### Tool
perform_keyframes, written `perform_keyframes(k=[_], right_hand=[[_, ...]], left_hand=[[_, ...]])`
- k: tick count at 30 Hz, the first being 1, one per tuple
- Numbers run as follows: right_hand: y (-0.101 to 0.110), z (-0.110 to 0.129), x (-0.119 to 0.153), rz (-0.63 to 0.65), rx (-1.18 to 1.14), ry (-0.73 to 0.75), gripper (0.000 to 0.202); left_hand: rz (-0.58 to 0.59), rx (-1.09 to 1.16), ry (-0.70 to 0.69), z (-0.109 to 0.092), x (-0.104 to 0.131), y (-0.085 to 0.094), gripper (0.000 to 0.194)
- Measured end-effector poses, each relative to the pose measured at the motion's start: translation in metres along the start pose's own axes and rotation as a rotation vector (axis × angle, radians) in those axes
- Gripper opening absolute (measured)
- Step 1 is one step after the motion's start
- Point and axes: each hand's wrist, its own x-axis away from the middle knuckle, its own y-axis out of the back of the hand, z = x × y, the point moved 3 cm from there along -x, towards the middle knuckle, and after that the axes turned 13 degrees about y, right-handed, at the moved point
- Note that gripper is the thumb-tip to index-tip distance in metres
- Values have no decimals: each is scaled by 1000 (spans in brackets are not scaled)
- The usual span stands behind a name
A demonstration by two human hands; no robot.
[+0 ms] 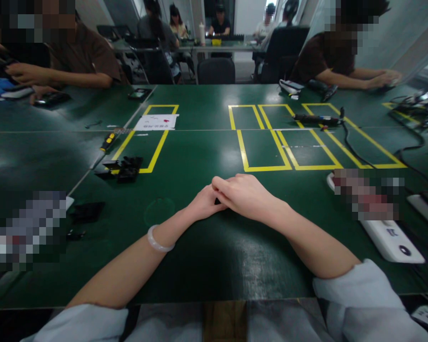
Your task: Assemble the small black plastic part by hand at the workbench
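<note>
Just above the green tabletop's near middle, my left hand [201, 203] and my right hand [251, 194] are clasped together. The right one lies over the left, its fingers curled around it. Most of the left fingers are hidden beneath; its thumb shows under the right palm. No object is visible between them. A pale bracelet [160, 241] circles my left wrist. Nearest to the hands are yellow tape outlines [267, 168] on the table, a little beyond them.
Left lie black parts [128, 169], a yellow-black screwdriver [109, 141] and a paper sheet [157, 122]. Right are a white device [392, 240], partly pixelated, a black corded tool [317, 119] and tangled cables [419, 109]. People sit at the far sides, one with an arm [74, 77] on the table.
</note>
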Motion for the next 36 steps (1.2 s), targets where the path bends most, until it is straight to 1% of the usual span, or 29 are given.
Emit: perform_keyframes(k=[9,13,16,19,22,26,27,31,34,36], right_hand=[[-1,0,0,4,3,-2,26],[-1,-1,-1,10,0,-4,24],[0,-1,0,18,-12,-20,20],[3,-2,2,5,-32,-55,21],[5,-1,3,-4,-27,-60,21],[1,-2,2,33,36,-61,31],[0,-3,1,41,47,-60,29],[-1,-5,2,17,46,-61,20],[4,-3,3,7,24,-67,20],[6,-2,4,11,10,-69,21]], left_hand=[[14,-3,-20,1,-1,-1,33],[25,-9,-6,0,0,-1,32],[29,-23,-1,-2,-1,1,36],[22,-27,-29,-5,-2,3,42],[24,-7,-38,-7,-3,3,39],[39,-1,0,-5,-2,2,31],[40,-10,9,-4,-2,2,31],[29,-40,-6,-3,-2,2,37],[15,-27,-26,-4,-3,2,41],[10,-11,-32,-5,-3,2,40]])
